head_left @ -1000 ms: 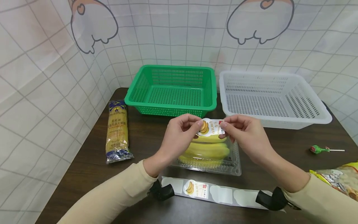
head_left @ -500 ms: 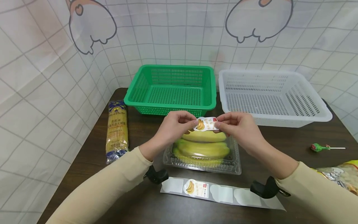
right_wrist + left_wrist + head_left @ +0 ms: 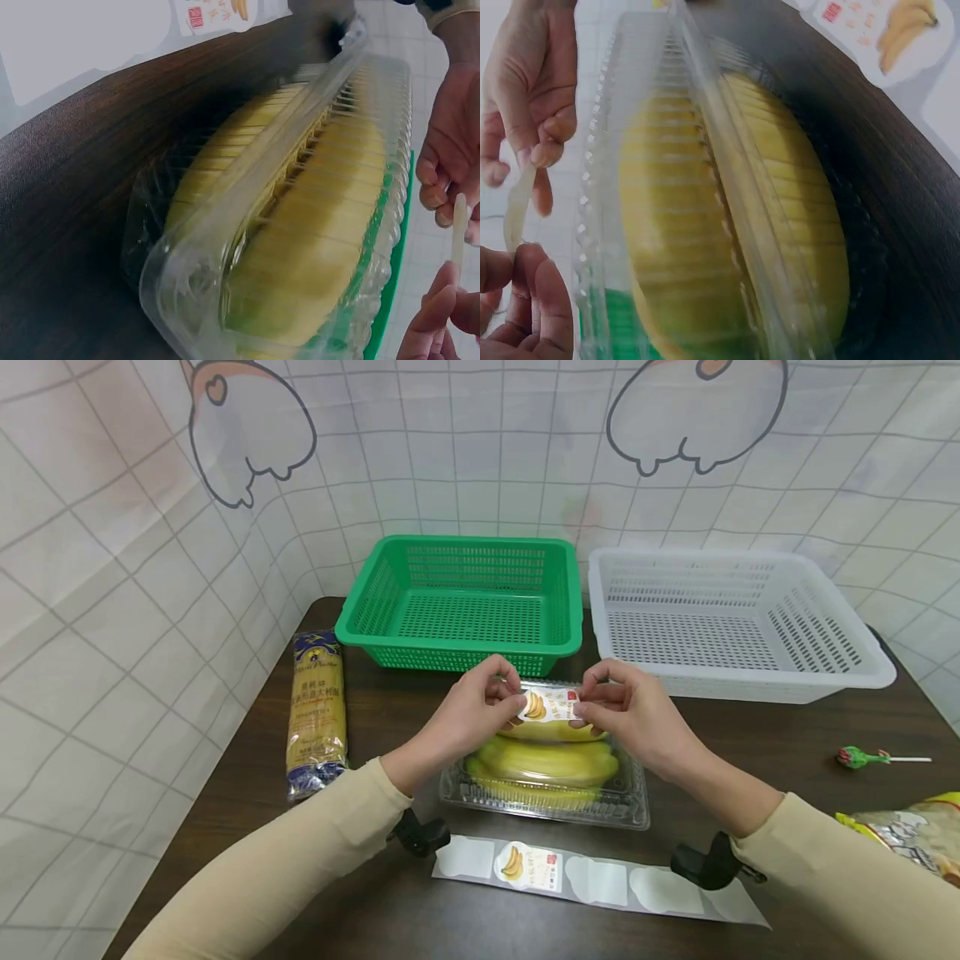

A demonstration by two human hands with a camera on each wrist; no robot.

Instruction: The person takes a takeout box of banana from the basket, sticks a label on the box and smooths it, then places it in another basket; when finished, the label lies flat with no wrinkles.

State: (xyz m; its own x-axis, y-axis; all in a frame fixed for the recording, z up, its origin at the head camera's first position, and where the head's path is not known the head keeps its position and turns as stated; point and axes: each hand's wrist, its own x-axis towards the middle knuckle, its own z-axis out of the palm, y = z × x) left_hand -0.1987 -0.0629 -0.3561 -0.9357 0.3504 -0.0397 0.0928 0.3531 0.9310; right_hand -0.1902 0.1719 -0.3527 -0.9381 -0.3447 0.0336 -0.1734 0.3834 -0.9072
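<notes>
Over the back of a clear plastic clamshell box [image 3: 540, 812], both hands hold a white banana sticker [image 3: 551, 703]. Its left end is pinched between thumb and fingers of my left hand [image 3: 476, 706]; the right end is pinched by my right hand [image 3: 637, 714]. Yellow bananas [image 3: 551, 764] lie inside the box under its lid. Both wrist views catch the sticker edge-on, as a thin strip above the ribbed lid. In front of the box lies a backing strip [image 3: 600, 881] with one banana sticker [image 3: 528, 867] on it and several bare sticker outlines.
A green basket [image 3: 457, 643] and a white basket [image 3: 750, 681] stand along the back. To the left lies a spaghetti pack [image 3: 318, 718]. A lollipop [image 3: 862, 758] and a snack bag [image 3: 907, 835] are at the right. A grid-patterned cloth [image 3: 480, 452] hangs behind the table.
First the hands drew the sticker slightly up and away from me; since then it has come down closer over the box's far part. Both hands keep pinching its ends.
</notes>
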